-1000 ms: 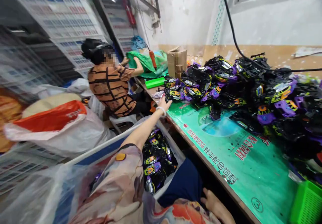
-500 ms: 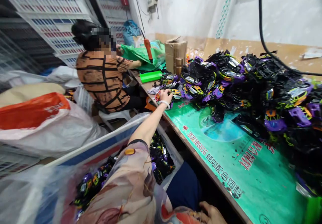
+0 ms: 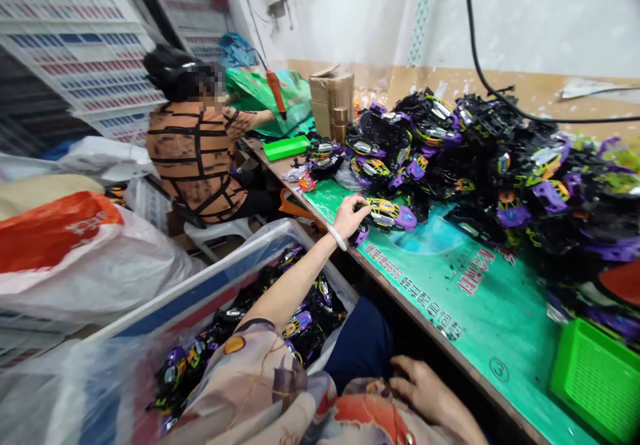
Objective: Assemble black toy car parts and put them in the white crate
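On green mat: left hand clamped on one purple-yellow toy shell; right hand in lap, grip unclear.

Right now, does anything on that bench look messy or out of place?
Yes. The toy car shells lie in a loose heap, tilted every way, spread over much of the green mat. Small black specks dot the mat. The left hand grips one shell apart from the heap.

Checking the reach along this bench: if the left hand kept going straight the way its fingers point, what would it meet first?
The left hand already rests on a purple and yellow toy car shell; beyond that, probably the big pile of shells, though depth is unclear.
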`<control>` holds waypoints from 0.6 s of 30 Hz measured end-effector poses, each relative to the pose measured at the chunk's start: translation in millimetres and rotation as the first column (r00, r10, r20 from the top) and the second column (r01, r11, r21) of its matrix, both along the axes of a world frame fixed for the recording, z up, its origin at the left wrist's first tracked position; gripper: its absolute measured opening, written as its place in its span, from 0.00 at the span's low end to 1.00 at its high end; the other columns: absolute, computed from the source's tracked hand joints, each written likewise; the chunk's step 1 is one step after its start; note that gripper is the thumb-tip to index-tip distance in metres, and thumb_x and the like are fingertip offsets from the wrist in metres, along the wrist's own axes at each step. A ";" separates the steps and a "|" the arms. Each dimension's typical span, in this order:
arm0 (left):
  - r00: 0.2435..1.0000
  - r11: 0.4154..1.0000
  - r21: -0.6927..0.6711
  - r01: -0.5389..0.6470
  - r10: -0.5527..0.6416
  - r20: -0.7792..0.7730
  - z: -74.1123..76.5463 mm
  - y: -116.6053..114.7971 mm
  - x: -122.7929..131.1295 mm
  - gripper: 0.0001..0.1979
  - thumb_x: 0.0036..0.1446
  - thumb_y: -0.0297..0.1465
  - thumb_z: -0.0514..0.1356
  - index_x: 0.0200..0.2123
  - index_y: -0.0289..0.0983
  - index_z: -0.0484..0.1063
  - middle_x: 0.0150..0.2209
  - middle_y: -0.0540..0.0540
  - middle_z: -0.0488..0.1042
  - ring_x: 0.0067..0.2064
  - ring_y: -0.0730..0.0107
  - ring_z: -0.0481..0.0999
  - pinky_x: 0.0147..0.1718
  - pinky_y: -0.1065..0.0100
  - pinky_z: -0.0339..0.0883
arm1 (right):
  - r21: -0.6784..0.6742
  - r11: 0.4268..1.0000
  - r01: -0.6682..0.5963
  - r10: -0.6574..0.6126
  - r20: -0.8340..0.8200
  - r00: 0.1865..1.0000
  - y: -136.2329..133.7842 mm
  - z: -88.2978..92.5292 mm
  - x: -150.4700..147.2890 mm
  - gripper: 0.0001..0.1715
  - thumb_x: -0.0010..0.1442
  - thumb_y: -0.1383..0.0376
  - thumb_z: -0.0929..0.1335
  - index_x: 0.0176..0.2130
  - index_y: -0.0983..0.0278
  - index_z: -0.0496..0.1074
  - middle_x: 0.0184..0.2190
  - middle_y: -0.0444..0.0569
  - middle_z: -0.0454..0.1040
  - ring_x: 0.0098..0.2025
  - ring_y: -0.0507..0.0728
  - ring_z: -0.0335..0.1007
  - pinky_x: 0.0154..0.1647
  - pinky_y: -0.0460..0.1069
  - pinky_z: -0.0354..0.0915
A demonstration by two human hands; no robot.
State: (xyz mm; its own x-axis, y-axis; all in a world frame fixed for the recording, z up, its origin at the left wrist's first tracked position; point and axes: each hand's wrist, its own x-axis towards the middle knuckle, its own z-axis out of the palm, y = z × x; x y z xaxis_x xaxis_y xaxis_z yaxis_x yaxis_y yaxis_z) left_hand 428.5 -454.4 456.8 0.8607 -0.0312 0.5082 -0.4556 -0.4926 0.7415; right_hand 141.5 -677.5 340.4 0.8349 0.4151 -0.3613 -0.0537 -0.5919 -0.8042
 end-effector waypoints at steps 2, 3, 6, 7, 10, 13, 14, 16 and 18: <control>0.993 0.990 0.075 0.116 -0.117 0.016 -8.4 -21.9 -15.2 0.06 0.56 0.33 0.65 0.37 0.37 0.75 0.41 0.46 0.71 0.47 0.65 0.71 0.53 0.62 0.64 | 0.137 0.990 0.034 -0.053 0.138 0.989 -10.5 40.1 7.4 0.25 0.62 0.56 0.63 0.53 0.64 0.74 0.44 0.53 0.78 0.44 0.60 0.75 0.48 0.51 0.68; 0.986 0.981 0.104 0.163 -0.166 0.023 -13.6 -33.4 -22.0 0.07 0.56 0.33 0.65 0.38 0.38 0.76 0.42 0.45 0.71 0.48 0.65 0.71 0.53 0.62 0.64 | 0.164 0.982 0.094 -0.133 0.241 0.961 -16.0 58.3 15.7 0.23 0.64 0.55 0.62 0.52 0.62 0.74 0.43 0.51 0.78 0.44 0.59 0.74 0.48 0.52 0.69; 0.955 0.948 0.115 0.298 -0.297 -0.023 -28.4 -64.9 -39.9 0.19 0.54 0.36 0.67 0.49 0.39 0.74 0.47 0.43 0.71 0.48 0.64 0.72 0.52 0.61 0.67 | 0.071 0.952 0.297 -0.267 0.665 0.697 -28.8 95.9 57.7 0.22 0.65 0.58 0.62 0.54 0.63 0.71 0.51 0.56 0.73 0.53 0.63 0.68 0.56 0.57 0.64; 0.937 0.935 0.075 0.347 -0.341 -0.074 -31.6 -72.7 -44.9 0.25 0.54 0.38 0.66 0.54 0.39 0.70 0.49 0.43 0.71 0.47 0.64 0.73 0.49 0.61 0.69 | -0.013 0.931 0.365 -0.233 0.750 0.619 -31.2 101.9 75.1 0.25 0.63 0.60 0.64 0.58 0.64 0.68 0.56 0.59 0.69 0.57 0.65 0.64 0.58 0.59 0.62; 0.893 0.913 -0.128 0.388 -0.407 -0.194 -33.9 -82.3 -55.8 0.32 0.61 0.44 0.58 0.64 0.39 0.56 0.53 0.40 0.71 0.39 0.69 0.76 0.37 0.66 0.71 | -0.317 0.799 0.511 -0.047 0.814 0.579 -34.0 104.4 123.2 0.41 0.55 0.63 0.72 0.64 0.63 0.60 0.62 0.62 0.60 0.61 0.72 0.55 0.56 0.64 0.61; 0.975 0.974 -0.153 0.170 -0.189 -0.118 -27.9 -72.6 -57.3 0.24 0.66 0.43 0.51 0.59 0.37 0.63 0.54 0.39 0.71 0.41 0.68 0.76 0.42 0.65 0.71 | -0.431 0.669 0.606 -0.015 0.807 0.590 -39.1 93.9 150.8 0.46 0.53 0.64 0.73 0.66 0.61 0.56 0.63 0.61 0.58 0.58 0.73 0.55 0.52 0.63 0.61; 0.989 0.990 -0.114 0.089 -0.101 -0.104 -25.8 -67.4 -55.6 0.22 0.65 0.41 0.53 0.57 0.35 0.66 0.54 0.38 0.71 0.43 0.66 0.76 0.46 0.63 0.70 | -0.426 0.639 0.641 -0.045 0.811 0.583 -42.9 89.3 155.0 0.47 0.53 0.64 0.72 0.67 0.61 0.55 0.63 0.62 0.59 0.56 0.72 0.57 0.51 0.62 0.60; 0.982 0.999 -0.024 0.024 -0.028 -0.186 -23.5 -58.8 -50.2 0.22 0.60 0.39 0.59 0.54 0.34 0.69 0.54 0.36 0.72 0.48 0.61 0.75 0.51 0.61 0.67 | -0.392 0.608 0.690 -0.105 0.822 0.560 -54.1 80.2 158.5 0.47 0.53 0.64 0.72 0.67 0.64 0.55 0.61 0.63 0.61 0.53 0.71 0.60 0.50 0.61 0.60; 0.925 0.997 0.023 0.080 -0.066 -0.375 -24.5 -55.4 -43.7 0.27 0.56 0.39 0.63 0.56 0.32 0.68 0.53 0.35 0.73 0.50 0.58 0.75 0.52 0.60 0.66 | -0.330 0.638 0.696 -0.143 0.837 0.529 -67.7 72.6 159.3 0.47 0.52 0.63 0.72 0.66 0.66 0.57 0.59 0.63 0.65 0.53 0.71 0.61 0.52 0.62 0.59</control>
